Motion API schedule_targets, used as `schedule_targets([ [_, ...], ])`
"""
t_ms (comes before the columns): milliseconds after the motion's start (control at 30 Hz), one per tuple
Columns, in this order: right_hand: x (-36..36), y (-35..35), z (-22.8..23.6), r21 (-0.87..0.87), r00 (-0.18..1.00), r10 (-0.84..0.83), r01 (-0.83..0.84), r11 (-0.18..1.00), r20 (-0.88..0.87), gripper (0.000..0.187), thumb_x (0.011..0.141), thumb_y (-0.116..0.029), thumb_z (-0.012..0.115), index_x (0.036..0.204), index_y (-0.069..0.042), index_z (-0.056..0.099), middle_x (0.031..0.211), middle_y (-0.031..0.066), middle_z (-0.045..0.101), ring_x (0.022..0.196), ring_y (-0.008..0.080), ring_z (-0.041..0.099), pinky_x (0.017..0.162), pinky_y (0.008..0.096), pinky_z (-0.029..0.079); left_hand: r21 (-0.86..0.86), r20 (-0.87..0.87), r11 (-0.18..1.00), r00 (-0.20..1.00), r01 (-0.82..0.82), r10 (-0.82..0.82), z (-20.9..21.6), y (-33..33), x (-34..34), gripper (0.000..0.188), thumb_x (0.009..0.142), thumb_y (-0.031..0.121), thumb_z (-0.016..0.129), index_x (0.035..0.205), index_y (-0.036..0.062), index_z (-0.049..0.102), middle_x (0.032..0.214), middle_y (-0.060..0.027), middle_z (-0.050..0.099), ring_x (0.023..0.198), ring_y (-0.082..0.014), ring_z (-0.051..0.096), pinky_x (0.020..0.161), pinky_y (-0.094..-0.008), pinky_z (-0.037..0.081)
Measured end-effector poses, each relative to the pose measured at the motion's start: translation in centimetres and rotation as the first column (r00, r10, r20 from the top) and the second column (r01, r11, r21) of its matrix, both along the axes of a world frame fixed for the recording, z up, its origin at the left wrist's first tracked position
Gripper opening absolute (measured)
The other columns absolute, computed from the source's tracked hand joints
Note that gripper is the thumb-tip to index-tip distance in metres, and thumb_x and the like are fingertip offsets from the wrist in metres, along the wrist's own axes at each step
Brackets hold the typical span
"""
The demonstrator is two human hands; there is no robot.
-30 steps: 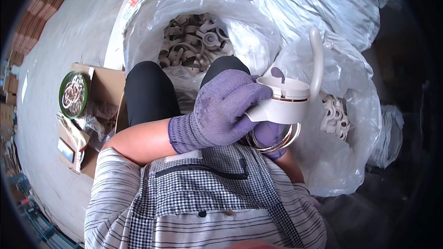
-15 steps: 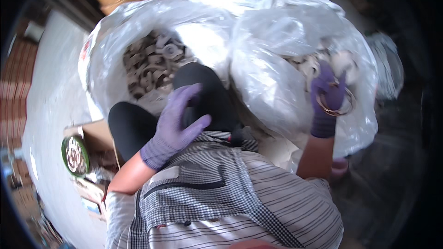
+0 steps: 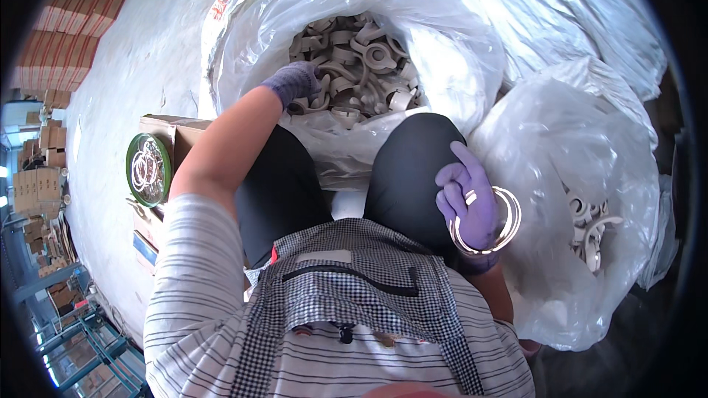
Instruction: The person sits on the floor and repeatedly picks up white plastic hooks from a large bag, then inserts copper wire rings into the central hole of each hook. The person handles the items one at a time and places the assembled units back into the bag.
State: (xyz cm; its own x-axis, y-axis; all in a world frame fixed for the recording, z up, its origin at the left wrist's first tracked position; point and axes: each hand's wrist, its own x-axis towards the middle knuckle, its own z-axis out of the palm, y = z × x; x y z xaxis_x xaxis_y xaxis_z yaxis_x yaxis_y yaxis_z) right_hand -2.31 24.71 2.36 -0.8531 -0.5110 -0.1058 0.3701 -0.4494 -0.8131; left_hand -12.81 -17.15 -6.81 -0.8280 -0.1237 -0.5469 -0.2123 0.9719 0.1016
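My left hand, in a purple knit glove, reaches into the far plastic-lined bag. Its fingers are bent down against a heap of beige plastic parts, some ring-shaped, some curved. Whatever the fingertips grip is hidden. Above my right knee, my right hand, also gloved, is turned palm up with the index finger stretched out and the other fingers curled in. Thin shiny metal rings loop around this hand, caught in the curled fingers.
To the right, another plastic-lined bag holds more beige parts. A green-rimmed round dish with shiny rings stands by a cardboard box on my left. Stacked cartons line the far left, and white sacks lie at the back right.
My left hand has gone from over my lap into the far bag. My right hand has come back from the right bag to my knee, still with the metal rings. The view has turned.
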Motion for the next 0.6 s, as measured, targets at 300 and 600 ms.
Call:
schedule_targets([
  [300, -2.7, 0.7, -1.7, -0.162, 0.979, 0.044, -0.011, 0.987, 0.199, 0.046, 0.111, -0.019, 0.034, 0.151, 0.003, 0.038, 0.100, 0.0194, 0.070, 0.039, 0.0026, 0.031, 0.035, 0.0208, 0.034, -0.255, 0.285, 0.876, 0.897, 0.410, -0.337, -10.8, -6.9, -4.2, 0.048, 0.087, 0.032, 0.069, 0.128, 0.0084, 0.069, 0.129, -0.0235, 0.066, 0.120, -0.0359, 0.064, 0.105, -0.0451, 0.049],
  [600, -3.6, -0.8, -2.3, -0.266, 0.979, 0.103, -0.053, 0.963, 0.177, 0.048, 0.111, -0.022, 0.031, 0.150, 0.007, 0.037, 0.103, 0.0229, 0.069, 0.039, 0.0023, 0.032, 0.035, 0.0204, 0.037, 0.167, -0.274, 0.986, 0.960, -0.016, 0.062, -10.9, -10.1, -2.7, 0.028, 0.082, 0.026, 0.078, 0.098, 0.0040, 0.072, 0.097, -0.0205, 0.070, 0.100, -0.0382, 0.067, 0.088, -0.0465, 0.053],
])
